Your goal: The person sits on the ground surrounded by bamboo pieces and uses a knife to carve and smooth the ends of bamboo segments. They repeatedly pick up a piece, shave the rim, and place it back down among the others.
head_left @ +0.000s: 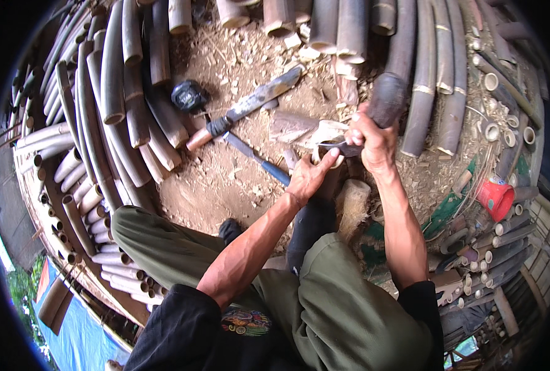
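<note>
My right hand (374, 145) is wrapped around a knife with a thick, dark, rounded handle (388, 99). Its short dark blade (349, 149) points left, toward my left hand (309, 179). The left fingers are closed around a pale-ended piece, apparently bamboo (320, 153), its lower part largely hidden; the left thumb lies at the blade. Just beyond the hands, a split wood block (293, 128) rests on the ground. A cut wooden stump (353, 201) stands beside my leg, below the right hand.
A large wood-handled blade (266, 93) and a blue-handled tool (275, 172) lie on chip-strewn soil, near a round black object (189, 96). Bamboo poles (111, 93) line the left and far sides. A red container (496, 196) and stacked bamboo tubes (510, 247) are at right.
</note>
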Tool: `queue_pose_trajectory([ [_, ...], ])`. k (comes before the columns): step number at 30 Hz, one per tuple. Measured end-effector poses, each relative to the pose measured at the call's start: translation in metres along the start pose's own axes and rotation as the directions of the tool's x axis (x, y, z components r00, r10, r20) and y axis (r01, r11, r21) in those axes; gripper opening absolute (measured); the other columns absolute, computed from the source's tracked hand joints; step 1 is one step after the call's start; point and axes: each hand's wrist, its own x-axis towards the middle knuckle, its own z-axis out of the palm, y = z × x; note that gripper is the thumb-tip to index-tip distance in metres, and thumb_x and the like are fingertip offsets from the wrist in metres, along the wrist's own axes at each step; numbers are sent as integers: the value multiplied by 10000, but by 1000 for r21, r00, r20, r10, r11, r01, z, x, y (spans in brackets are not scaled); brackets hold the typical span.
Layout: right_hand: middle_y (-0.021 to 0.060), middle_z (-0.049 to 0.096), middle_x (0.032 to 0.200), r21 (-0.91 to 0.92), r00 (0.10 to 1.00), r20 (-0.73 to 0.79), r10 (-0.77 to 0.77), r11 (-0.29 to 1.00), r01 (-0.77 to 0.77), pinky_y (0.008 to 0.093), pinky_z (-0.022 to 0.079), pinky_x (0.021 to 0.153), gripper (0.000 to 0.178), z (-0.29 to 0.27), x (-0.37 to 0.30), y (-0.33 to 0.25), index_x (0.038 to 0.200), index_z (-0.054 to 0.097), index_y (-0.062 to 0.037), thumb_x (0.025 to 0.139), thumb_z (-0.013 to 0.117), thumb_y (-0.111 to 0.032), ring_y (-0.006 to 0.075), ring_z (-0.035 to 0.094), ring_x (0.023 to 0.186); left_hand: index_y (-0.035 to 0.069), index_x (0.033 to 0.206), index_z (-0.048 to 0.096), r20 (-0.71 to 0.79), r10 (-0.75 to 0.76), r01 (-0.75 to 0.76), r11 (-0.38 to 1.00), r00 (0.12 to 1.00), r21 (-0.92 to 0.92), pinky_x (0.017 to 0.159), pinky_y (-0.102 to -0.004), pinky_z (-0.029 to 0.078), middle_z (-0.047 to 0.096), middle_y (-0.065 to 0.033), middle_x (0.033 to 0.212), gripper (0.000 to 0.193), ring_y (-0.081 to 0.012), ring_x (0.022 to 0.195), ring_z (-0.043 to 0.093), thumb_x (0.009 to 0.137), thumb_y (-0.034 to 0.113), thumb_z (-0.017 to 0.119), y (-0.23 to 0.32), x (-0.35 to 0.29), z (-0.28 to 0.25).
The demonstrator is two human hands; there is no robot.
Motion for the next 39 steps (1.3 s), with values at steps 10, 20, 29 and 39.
queue_pose_trajectory([
  [10,118,619,871,-687,748,-448,-490,724,63,381,510,686,334,-100,-112,-26,1112,543,3,834,695,-103,227,600,706,-152,1295,338,153,195,-244,850,969,467,958,-404,473,580,-303,1192,1051,-372,1108,598,686,546,834,-35,-23,-6],
  [20,220,419,1319,-859,727,-479,-492,430,-276,544,371,1034,782,-164,-94,82,1442,347,-101,768,733,-192,419,455,1208,-50,1214,472,327,169,-192,981,930,39,889,-347,495,637,-128,1086,767,-211,984,618,715,379,866,-43,-2,-21],
  [29,221,582,1264,-398,953,-303,-25,912,-102,465,500,955,868,-120,-12,6,1421,340,3,774,762,-392,324,593,1117,-83,1288,503,226,210,-292,853,951,433,985,-421,463,633,-252,1175,825,-348,1129,602,786,516,766,-13,1,-57],
  [39,71,520,1268,103,956,288,-60,994,31,342,410,994,854,-3,-176,23,1435,364,-10,722,782,-226,176,494,1139,-39,1136,527,440,701,-584,712,561,-389,750,-335,568,627,-129,984,623,-203,827,648,815,444,754,326,-96,-24],
])
